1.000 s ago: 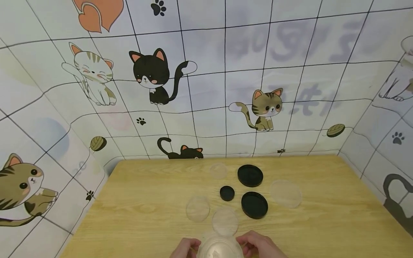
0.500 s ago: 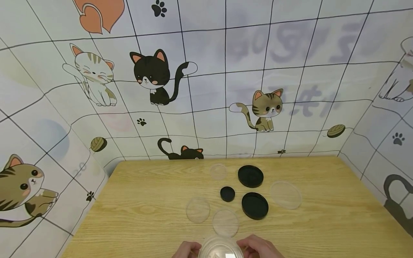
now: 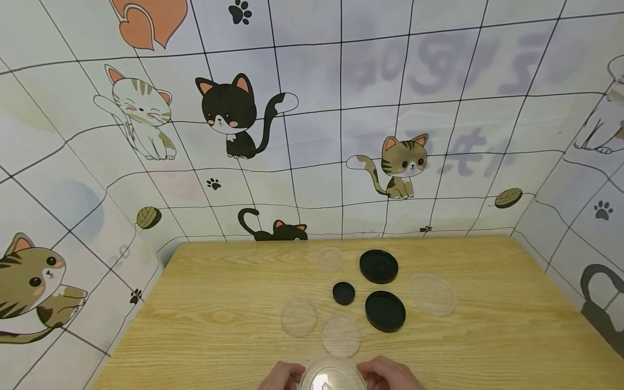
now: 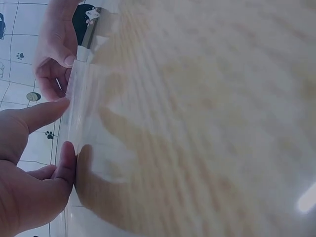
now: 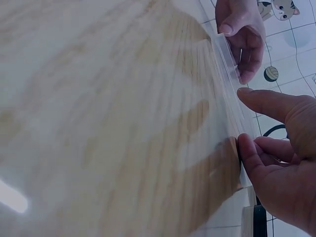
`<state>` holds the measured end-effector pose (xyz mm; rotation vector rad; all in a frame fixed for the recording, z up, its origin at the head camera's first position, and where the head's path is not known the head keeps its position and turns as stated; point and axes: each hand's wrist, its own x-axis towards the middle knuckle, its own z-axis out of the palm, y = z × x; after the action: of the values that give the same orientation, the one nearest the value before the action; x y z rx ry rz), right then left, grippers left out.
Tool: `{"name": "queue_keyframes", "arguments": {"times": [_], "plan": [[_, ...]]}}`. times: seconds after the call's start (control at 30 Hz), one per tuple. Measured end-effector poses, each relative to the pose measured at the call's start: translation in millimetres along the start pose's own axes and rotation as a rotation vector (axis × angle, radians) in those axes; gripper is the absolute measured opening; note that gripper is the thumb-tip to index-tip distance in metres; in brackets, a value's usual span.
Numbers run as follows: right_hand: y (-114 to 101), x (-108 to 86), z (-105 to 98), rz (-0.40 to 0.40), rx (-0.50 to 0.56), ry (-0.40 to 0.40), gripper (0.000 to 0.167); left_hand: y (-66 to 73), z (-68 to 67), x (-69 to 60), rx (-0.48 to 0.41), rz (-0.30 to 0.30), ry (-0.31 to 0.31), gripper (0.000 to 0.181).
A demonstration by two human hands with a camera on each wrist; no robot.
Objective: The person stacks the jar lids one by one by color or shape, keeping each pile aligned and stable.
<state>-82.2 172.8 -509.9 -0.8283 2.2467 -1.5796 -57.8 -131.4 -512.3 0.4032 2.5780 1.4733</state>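
Head view: where's the clear round container (image 3: 336,371)?
– Bottom edge of frame, just right of centre, partly cut off. Round face up toward camera, equally wide both ways.
– Hands?
– Left hand (image 3: 284,375) and right hand (image 3: 390,372) hold it from opposite sides, fingers curled.
– Wrist views add?
– Thumbs and fingers at its edge close up, that edge running near vertical.
– Changed?
– Glint (image 3: 320,379) now left of its middle; half a second ago, lower right.
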Motion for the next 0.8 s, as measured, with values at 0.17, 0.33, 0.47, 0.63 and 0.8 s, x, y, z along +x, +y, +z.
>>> {"name": "queue_keyframes", "arguments": {"times": [0.17, 0.33, 0.47, 0.63, 0.8], "plan": [[-4, 7.3, -5, 0.104, 0.104, -0.027, 0.048, -1.5, -8.8, 5.0, -0.016, 0.059, -0.046, 0.056], [-9, 15.4, -9, 0.162, 0.085, -0.033, 0.056, -6.3, -20.5, 15.7, -0.036, 0.178, -0.105, 0.063], [-14, 20.7, -12, 0.203, 0.067, -0.028, 0.057, -4.0, -28.6, 24.1, -0.124, 0.111, -0.166, 0.069], [-18, 26.8, -13, 0.237, 0.054, -0.008, 0.058, 1.2, -33.4, 33.4, -0.239, -0.011, -0.211, 0.072], [-18, 28.9, -13, 0.258, 0.064, 0.003, 0.06, 2.5, -35.8, 37.8, -0.249, -0.005, -0.246, 0.072]]}}
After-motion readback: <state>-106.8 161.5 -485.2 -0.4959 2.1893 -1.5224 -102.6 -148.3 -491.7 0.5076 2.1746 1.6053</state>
